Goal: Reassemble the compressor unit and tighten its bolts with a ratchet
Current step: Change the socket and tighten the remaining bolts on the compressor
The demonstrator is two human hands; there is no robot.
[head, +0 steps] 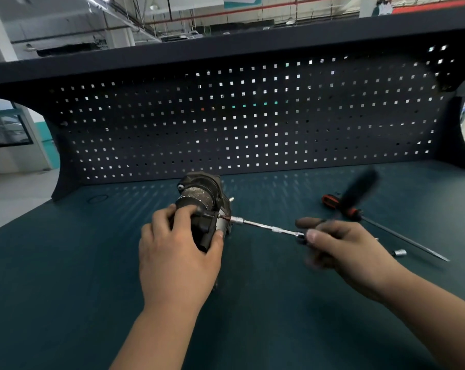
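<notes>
The dark compressor unit point(199, 198) lies on the green bench top, just in front of the pegboard. My left hand point(178, 252) grips its near end, fingers curled over the housing. A chrome extension bar with a socket point(263, 226) runs from a bolt on the unit's right side out to my right hand point(338, 247). That hand holds the ratchet at the bar's outer end. The ratchet's black handle point(359, 190) points up and away and is blurred by motion.
A long screwdriver with a red and black handle point(380, 225) lies at the right, tip toward the near right. A small loose socket point(399, 253) sits beside it. The dark pegboard point(252, 116) and its overhead shelf close off the back of the bench.
</notes>
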